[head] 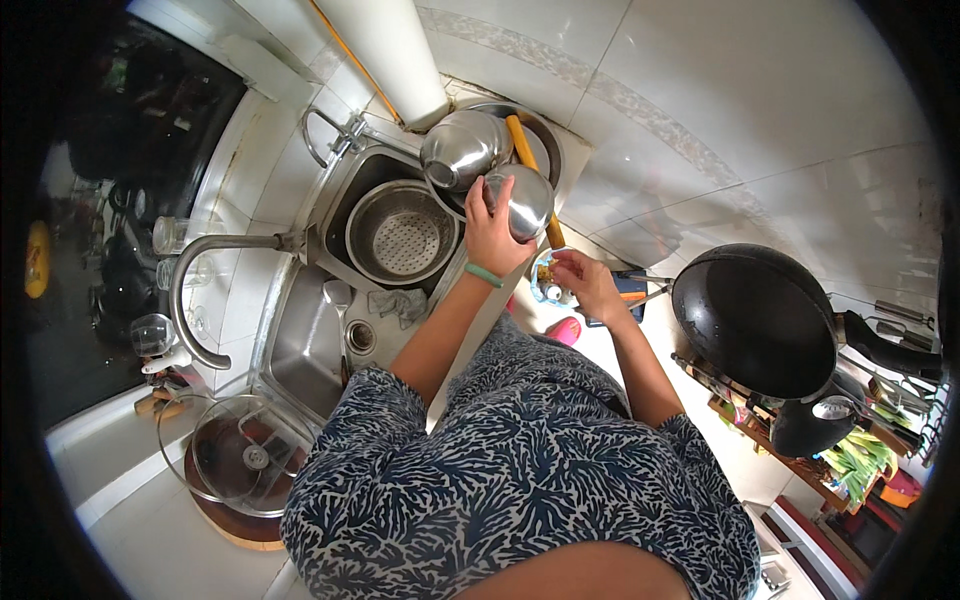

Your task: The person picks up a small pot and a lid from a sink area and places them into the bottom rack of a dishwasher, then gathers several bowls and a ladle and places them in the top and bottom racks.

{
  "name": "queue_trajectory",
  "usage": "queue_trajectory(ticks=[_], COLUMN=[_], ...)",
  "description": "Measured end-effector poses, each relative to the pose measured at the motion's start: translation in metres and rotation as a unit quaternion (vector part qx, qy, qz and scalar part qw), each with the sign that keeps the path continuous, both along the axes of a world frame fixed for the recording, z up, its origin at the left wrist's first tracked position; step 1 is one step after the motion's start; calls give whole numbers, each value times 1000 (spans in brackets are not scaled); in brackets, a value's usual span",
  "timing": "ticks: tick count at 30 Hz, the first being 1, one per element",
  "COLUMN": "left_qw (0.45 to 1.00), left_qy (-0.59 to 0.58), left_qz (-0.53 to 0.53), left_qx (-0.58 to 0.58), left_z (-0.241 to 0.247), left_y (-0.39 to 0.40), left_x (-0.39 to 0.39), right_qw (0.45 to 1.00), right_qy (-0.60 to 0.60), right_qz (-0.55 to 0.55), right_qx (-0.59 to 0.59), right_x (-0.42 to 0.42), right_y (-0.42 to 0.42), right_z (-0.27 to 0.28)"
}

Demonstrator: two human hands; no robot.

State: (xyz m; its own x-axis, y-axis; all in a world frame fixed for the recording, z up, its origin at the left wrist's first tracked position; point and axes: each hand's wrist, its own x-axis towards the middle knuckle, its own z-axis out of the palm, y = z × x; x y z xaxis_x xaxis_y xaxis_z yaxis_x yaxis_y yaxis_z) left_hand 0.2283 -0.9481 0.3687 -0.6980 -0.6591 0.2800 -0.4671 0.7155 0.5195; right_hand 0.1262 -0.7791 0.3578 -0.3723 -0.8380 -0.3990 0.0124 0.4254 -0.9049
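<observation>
My left hand (499, 236), with a green bangle on its wrist, grips a shiny stainless steel bowl (529, 201) turned with its rounded bottom toward me. Behind it, more upturned steel bowls (459, 146) rest in a wide steel basin (555, 142) at the counter's corner. A yellowish wooden stick (521, 142), perhaps a rolling pin, slants out of the basin and passes behind the held bowl. Close to the stick's lower end is my right hand (589, 281), fingers curled; whether they touch the stick is unclear.
A steel colander (401, 232) sits in the far sink bowl. The near sink (307, 360) holds a ladle-like utensil (337, 292) and a grey cloth (399, 306). Glass lids (251, 450) lie at lower left. A black wok (754, 322) hangs at right. Below stands a lined bin (551, 289).
</observation>
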Motion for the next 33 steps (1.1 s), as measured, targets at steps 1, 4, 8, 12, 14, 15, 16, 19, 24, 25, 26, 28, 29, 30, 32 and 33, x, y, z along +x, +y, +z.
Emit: queue_trajectory(ticks=[1, 4, 8, 12, 14, 15, 16, 19, 24, 25, 26, 28, 29, 30, 32, 33], left_qw=[999, 995, 898, 669, 636, 607, 608, 681, 917, 976, 989, 988, 987, 985, 986, 985], left_qy=[19, 83, 306, 460, 446, 454, 443, 355, 237, 148, 80, 17, -8, -48, -61, -72], left_qz=[14, 32, -12, -18, -56, -73, -105, -116, -59, 27, 99, 124, 129, 121, 120, 124], left_qx=[26, 45, 316, 583, 628, 648, 650, 630, 316, 158, 78, 91, 96, 112, 100, 94], left_z=[1, 9, 19, 24, 24, 23, 21, 19, 26, 27, 25, 21, 19, 17, 12, 11], left_y=[1, 7, 17, 27, 32, 32, 34, 22, -62, -81, -92, -106, -109, -111, -110, -110], left_x=[2, 10, 17, 31, 37, 38, 39, 34, 28, 25, 17, 4, -2, -6, -12, -13], right_qw=[1000, 997, 993, 957, 925, 897, 879, 885, 929, 941, 950, 955, 959, 959, 957, 955], right_qy=[0, 43, -15, -262, -356, -412, -443, -411, -278, -242, -210, -175, -162, -158, -160, -166], right_qz=[-23, -57, -112, -103, -93, -76, -102, -157, -218, -220, -216, -222, -219, -223, -229, -230], right_qx=[-18, -38, -48, -66, -96, -142, -148, -152, -105, -92, -78, -86, -77, -78, -83, -87], right_x=[-2, 2, 4, 5, 7, 7, 9, 11, 3, 2, 0, -1, -1, 0, 1, 1], right_y=[-4, -18, -33, -29, -23, -22, -19, -12, 3, 6, 9, 14, 16, 18, 21, 22], right_z=[-1, -3, 3, 26, 38, 42, 45, 47, 40, 40, 40, 42, 44, 45, 48, 50])
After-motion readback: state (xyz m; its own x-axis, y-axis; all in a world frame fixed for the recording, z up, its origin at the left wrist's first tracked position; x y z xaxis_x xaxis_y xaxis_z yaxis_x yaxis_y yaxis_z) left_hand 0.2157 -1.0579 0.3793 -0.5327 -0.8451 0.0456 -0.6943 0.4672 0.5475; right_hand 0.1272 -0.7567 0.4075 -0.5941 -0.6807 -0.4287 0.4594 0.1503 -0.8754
